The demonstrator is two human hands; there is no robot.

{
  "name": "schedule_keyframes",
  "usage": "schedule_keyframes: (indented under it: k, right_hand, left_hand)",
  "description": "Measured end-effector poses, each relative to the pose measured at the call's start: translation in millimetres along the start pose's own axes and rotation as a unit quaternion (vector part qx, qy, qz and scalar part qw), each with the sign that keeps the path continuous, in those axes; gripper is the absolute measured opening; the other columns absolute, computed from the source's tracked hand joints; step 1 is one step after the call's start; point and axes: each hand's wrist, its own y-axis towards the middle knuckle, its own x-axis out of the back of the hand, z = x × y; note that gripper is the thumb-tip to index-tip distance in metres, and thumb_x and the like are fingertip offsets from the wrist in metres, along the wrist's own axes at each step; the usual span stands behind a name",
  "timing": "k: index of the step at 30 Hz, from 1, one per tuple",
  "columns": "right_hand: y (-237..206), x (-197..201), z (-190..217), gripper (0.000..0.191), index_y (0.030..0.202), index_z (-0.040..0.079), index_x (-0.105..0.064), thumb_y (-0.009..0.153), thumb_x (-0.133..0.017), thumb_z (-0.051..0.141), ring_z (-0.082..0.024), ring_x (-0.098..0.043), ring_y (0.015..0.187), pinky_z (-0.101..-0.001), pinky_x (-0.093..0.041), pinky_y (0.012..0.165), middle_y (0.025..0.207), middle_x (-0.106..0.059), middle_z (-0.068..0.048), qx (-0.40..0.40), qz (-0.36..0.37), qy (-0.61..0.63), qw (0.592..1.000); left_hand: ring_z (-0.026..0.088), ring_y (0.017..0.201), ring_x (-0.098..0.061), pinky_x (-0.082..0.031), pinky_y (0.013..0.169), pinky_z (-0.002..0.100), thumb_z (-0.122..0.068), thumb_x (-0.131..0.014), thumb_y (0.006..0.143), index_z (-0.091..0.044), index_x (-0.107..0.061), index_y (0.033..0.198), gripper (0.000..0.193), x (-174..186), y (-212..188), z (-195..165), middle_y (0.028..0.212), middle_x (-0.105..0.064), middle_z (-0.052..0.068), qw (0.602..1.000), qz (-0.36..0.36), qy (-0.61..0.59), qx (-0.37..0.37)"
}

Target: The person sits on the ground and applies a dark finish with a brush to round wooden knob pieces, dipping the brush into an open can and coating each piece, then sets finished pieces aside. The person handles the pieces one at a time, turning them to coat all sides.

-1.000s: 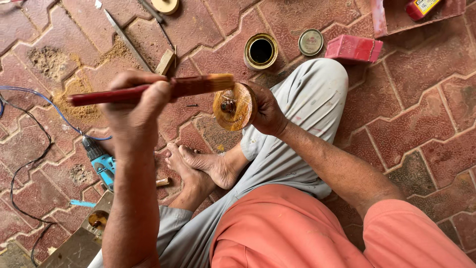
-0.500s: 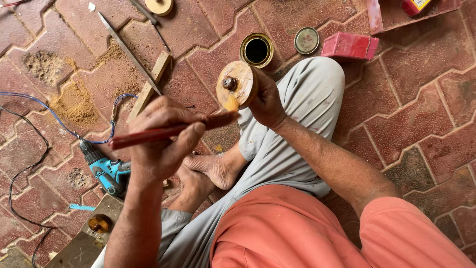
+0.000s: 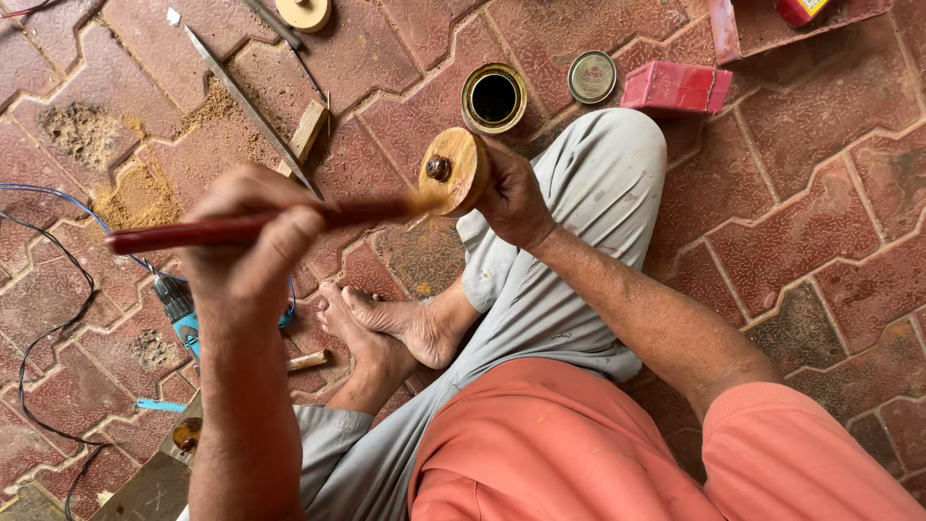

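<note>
left hand [image 3: 253, 241]: fingers wrapped on red-handled brush [image 3: 222, 230] | right hand [image 3: 511, 198]: fingers gripping round wooden wheel [image 3: 455, 172] | open tin [image 3: 494, 98]: dark inside, lid [image 3: 591, 77] beside

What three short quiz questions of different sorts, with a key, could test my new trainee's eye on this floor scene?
1. True or false: the left hand holds the red-handled brush.
2. Which hand holds the round wooden disc?
3. The open round tin stands: A) on the brick floor, beside its loose lid; B) on the grey-trousered knee.

Key: 1 true. 2 the right hand. 3 A.
</note>
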Motion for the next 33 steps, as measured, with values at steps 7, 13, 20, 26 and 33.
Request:
schedule_keyframes:
  k: [7, 13, 20, 26, 33]
  right_hand:
    - [6.1, 3.2, 20.6, 0.028, 0.120, 0.002, -0.066, 0.100, -0.068, 0.022, -0.028, -0.073, 0.100, -0.0383, -0.059, 0.087, 0.108, -0.067, -0.012, 0.036, 0.076, -0.148, 0.985]
    - [13.8, 2.2, 27.3, 0.022, 0.111, 0.002, -0.064, 0.097, -0.069, 0.018, -0.031, -0.069, 0.093, -0.0418, -0.059, 0.080, 0.107, -0.064, -0.015, 0.107, 0.102, -0.238, 0.960]
    - [16.9, 10.3, 30.8, 0.016, 0.097, 0.004, -0.061, 0.089, -0.073, 0.012, -0.030, -0.067, 0.091, -0.0411, -0.057, 0.080, 0.098, -0.060, -0.010, 0.122, 0.096, -0.292, 0.944]
    - [22.6, 14.9, 37.8, 0.023, 0.096, 0.005, -0.060, 0.092, -0.077, 0.019, -0.025, -0.066, 0.093, -0.0388, -0.057, 0.082, 0.102, -0.061, -0.009, 0.174, 0.118, -0.322, 0.923]
    - [19.4, 28.1, 35.6, 0.022, 0.093, 0.007, -0.060, 0.091, -0.078, 0.020, -0.024, -0.066, 0.093, -0.0366, -0.058, 0.082, 0.104, -0.062, -0.007, 0.197, 0.114, -0.354, 0.907]
  left_hand:
    - [0.014, 0.076, -0.063, -0.053, 0.071, 0.025, -0.009, -0.079, 0.101, -0.003, -0.072, 0.096, 0.010, -1.2, -0.9, 15.8, 0.090, -0.070, 0.006, 0.996, -0.006, 0.062, -0.057]
    - [0.014, 0.077, -0.064, -0.053, 0.073, 0.029, -0.008, -0.078, 0.100, -0.002, -0.072, 0.097, 0.010, -7.8, 0.5, 0.6, 0.088, -0.067, 0.007, 0.974, -0.104, 0.182, -0.088]
    - [0.017, 0.067, -0.065, -0.051, 0.061, 0.034, -0.013, -0.081, 0.089, -0.005, -0.070, 0.085, 0.014, -20.0, -4.2, -10.6, 0.079, -0.066, 0.006, 0.927, 0.053, 0.366, -0.062]
    - [0.017, 0.074, -0.067, -0.055, 0.067, 0.031, -0.012, -0.078, 0.098, -0.005, -0.073, 0.095, 0.010, -22.5, 4.3, -28.4, 0.085, -0.070, 0.006, 0.937, -0.011, 0.330, -0.116]
    - [0.019, 0.067, -0.063, -0.050, 0.062, 0.036, -0.014, -0.080, 0.089, -0.005, -0.071, 0.085, 0.014, -21.5, 5.6, -12.5, 0.076, -0.064, 0.008, 0.929, 0.060, 0.355, -0.089]
